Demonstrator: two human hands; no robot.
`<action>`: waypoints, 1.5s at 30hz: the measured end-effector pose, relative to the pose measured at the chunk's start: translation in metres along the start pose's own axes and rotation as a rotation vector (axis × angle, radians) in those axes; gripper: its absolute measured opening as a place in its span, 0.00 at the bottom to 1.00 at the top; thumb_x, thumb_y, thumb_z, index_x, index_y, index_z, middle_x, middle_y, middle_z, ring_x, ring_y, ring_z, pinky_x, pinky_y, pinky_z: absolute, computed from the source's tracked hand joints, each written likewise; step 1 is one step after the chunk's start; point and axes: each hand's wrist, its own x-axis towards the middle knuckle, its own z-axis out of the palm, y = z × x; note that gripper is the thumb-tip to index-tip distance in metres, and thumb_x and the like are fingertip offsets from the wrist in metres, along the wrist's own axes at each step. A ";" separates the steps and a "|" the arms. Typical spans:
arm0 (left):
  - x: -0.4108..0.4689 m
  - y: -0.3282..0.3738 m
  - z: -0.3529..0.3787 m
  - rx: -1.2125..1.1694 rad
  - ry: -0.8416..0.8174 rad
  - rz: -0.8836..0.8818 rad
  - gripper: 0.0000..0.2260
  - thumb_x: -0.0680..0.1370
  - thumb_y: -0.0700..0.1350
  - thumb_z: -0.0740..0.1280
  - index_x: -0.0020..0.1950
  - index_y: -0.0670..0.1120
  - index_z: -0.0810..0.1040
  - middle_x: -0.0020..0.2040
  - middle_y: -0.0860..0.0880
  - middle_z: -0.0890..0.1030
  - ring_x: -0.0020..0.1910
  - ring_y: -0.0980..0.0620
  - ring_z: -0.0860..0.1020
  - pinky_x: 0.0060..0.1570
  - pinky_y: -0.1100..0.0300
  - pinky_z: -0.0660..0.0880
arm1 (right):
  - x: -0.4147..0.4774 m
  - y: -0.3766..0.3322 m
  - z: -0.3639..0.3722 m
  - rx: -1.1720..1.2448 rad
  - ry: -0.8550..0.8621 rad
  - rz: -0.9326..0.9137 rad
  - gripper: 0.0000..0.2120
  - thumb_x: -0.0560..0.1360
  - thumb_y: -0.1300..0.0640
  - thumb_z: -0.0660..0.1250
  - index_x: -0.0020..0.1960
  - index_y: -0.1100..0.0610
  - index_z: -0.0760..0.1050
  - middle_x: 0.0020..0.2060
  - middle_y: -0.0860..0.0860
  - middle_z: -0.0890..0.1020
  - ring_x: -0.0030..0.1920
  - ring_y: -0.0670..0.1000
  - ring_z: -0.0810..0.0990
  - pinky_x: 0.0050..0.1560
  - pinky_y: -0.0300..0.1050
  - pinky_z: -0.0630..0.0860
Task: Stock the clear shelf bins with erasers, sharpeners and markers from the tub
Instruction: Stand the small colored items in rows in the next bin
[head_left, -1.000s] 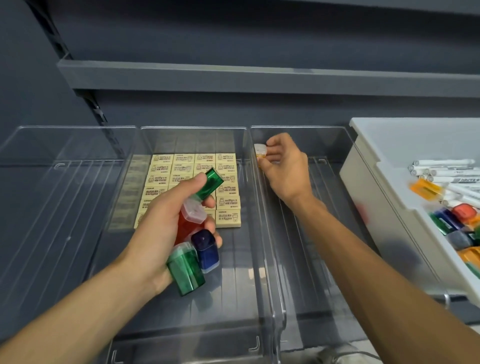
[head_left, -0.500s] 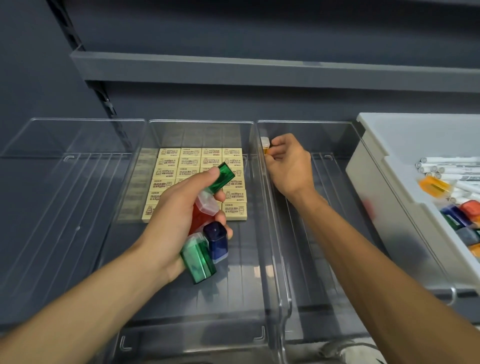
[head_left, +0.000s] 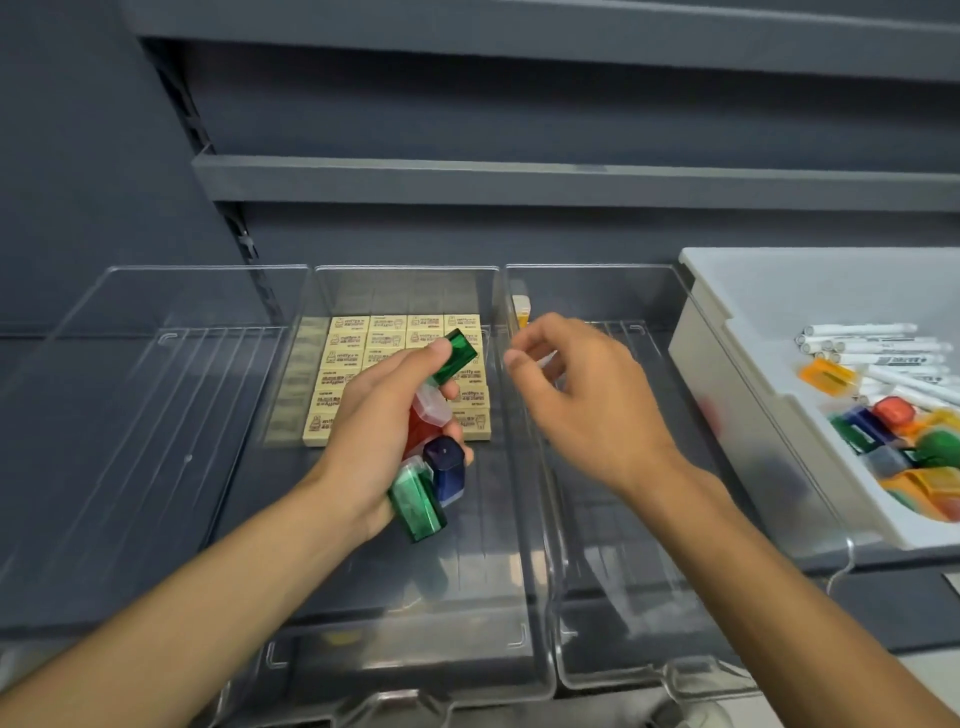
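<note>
Fingers (head_left: 451, 391) of the left hand (head_left: 374, 431): curled tight round a handful of sharpeners (head_left: 445, 467) (two green, one red, one blue), held above the middle bin (head_left: 467, 571). Right hand (head_left: 582, 400): fingers loosely bent with nothing visible in them, over the far end of the right bin (head_left: 623, 571).

Progress:
- **Erasers:** the erasers (head_left: 353, 358) lie in neat rows at the back of the middle bin. This part looks done or close to it.
- **Sharpeners:** one orange sharpener (head_left: 521, 312) stands in the right bin's far left corner, against the wall.
- **Left bin:** the left bin (head_left: 156, 415) shows no stock.
- **Tub:** the markers (head_left: 872, 348) and more sharpeners lie in the tub (head_left: 737, 374), just right of the bins.
- **Judgement:** roughly a third done. Sharpeners barely begun, markers not started.

Room:
- The clear walls are hard to see, and the divider between the middle and right bins runs between the two hands.
- The right bin floor is mostly open.
- The upper shelf (head_left: 519, 179) sits well above.
</note>
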 end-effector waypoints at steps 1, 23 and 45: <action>-0.002 -0.001 0.000 -0.001 -0.008 0.013 0.08 0.78 0.49 0.69 0.46 0.45 0.79 0.39 0.47 0.75 0.27 0.51 0.72 0.27 0.57 0.75 | -0.004 -0.004 -0.001 -0.036 0.036 -0.033 0.02 0.78 0.51 0.63 0.47 0.47 0.75 0.43 0.41 0.78 0.44 0.43 0.74 0.42 0.35 0.67; -0.019 -0.004 -0.007 0.117 -0.396 0.048 0.10 0.78 0.52 0.68 0.40 0.48 0.78 0.36 0.44 0.73 0.24 0.48 0.71 0.27 0.57 0.75 | -0.044 -0.024 -0.001 0.870 -0.073 0.068 0.08 0.75 0.64 0.70 0.49 0.59 0.71 0.33 0.49 0.81 0.36 0.47 0.78 0.41 0.37 0.74; -0.017 -0.006 -0.005 0.161 -0.250 0.075 0.15 0.70 0.58 0.68 0.39 0.47 0.83 0.30 0.44 0.71 0.22 0.48 0.72 0.25 0.59 0.74 | -0.044 -0.013 -0.006 0.360 0.030 -0.097 0.08 0.76 0.55 0.70 0.55 0.52 0.80 0.42 0.44 0.82 0.43 0.46 0.79 0.45 0.35 0.75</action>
